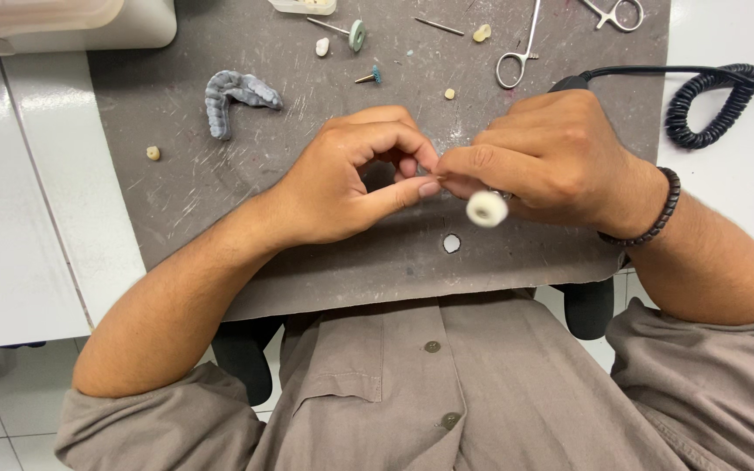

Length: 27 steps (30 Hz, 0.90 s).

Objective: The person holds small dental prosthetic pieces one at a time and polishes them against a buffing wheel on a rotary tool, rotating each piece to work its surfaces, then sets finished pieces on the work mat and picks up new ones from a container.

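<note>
My right hand [560,157] has a closed grip on a handpiece, mostly hidden; its white felt wheel [487,209] shows. My left hand [351,179] pinches something too small to make out, above the grey mat [220,201].

The two hands meet in the middle of the frame, the left hand [351,179] touching the right hand [551,157], both over the mat [220,192]. A small wheel [487,209] sits just below the right hand's fingers. A curved tooth model [233,96] lies upper left, scissors [521,52] at the top, and a coiled cord [717,96] at the upper right.
</note>
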Motion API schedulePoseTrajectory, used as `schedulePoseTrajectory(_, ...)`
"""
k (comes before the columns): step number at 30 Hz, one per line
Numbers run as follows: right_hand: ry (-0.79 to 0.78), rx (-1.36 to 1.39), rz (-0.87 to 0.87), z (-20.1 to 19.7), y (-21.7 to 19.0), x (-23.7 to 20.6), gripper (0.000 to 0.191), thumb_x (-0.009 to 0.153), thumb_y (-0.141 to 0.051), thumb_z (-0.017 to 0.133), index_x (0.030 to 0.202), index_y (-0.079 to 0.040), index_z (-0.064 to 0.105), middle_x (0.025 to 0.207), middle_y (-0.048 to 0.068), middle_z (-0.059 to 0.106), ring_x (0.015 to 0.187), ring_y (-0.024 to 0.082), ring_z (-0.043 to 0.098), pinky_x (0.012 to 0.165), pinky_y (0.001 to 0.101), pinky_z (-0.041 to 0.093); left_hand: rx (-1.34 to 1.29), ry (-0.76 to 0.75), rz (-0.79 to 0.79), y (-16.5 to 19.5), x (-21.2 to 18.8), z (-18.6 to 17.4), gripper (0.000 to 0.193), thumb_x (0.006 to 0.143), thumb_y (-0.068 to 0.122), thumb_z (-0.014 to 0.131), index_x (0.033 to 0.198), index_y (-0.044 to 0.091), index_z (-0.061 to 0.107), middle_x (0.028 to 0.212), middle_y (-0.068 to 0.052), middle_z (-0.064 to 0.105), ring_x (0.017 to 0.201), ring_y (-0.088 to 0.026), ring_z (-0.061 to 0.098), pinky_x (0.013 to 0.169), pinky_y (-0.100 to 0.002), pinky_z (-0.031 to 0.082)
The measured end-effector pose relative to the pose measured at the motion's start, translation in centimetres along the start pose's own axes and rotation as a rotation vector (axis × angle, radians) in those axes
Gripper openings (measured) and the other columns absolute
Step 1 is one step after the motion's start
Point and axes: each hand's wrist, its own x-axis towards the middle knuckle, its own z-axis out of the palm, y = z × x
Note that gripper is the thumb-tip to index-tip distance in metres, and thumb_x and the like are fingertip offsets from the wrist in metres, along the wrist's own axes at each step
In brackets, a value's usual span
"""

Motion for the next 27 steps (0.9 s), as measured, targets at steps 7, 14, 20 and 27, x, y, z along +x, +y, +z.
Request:
schedulePoseTrajectory(7,0.006,-0.059,0.011,-0.1,-0.3,0.1,0.015,0.092,-0.015,0.082,0.1,-0.006,0.073,0.07,0.003,0.063,0.057,0.019,0.06,0.052,0.0332,0.045,-0.009,0.073,0.017,-0.2,-0.1,0.4,0.012,0.101,0.007,0.077,0.11,0.004,0.071,0.103,-0.001,0.066,0.091,-0.008,0.063,0.081,-0.022,0.056)
schedulePoseTrajectory(14,0.058,-0.114,-0.011,-0.3,-0.7,0.8,0.018,0.088,-0.019,0.085,0.09,-0.005,0.074,0.061,0.003,0.057,0.05,0.017,0.056,0.045,0.0319,0.041,-0.015,0.11,0.045,0.0,-0.3,0.8,0.007,0.105,0.004,0.071,0.112,0.003,0.069,0.105,-0.003,0.066,0.093,-0.01,0.065,0.082,-0.024,0.056)
schedulePoseTrajectory(20,0.048,-0.184,0.084,-0.6,-0.7,0.9,0.054,0.081,-0.05,0.088,0.065,-0.011,0.054,0.057,0.002,0.047,0.047,0.019,0.048,0.045,0.0335,0.037,0.01,-0.029,0.061,0.3,-0.3,0.9,0.008,0.105,0.006,0.068,0.111,0.002,0.067,0.104,-0.004,0.064,0.092,-0.013,0.063,0.083,-0.027,0.054)
schedulePoseTrajectory(27,-0.084,-0.237,0.064,0.3,-0.6,0.5,0.065,0.082,-0.064,0.083,0.064,-0.014,0.045,0.059,0.0,0.043,0.05,0.017,0.051,0.049,0.0336,0.042,-0.036,-0.162,0.059,0.4,-0.1,1.3,0.009,0.106,0.007,0.066,0.112,0.002,0.066,0.104,-0.005,0.064,0.095,-0.015,0.064,0.083,-0.029,0.054)
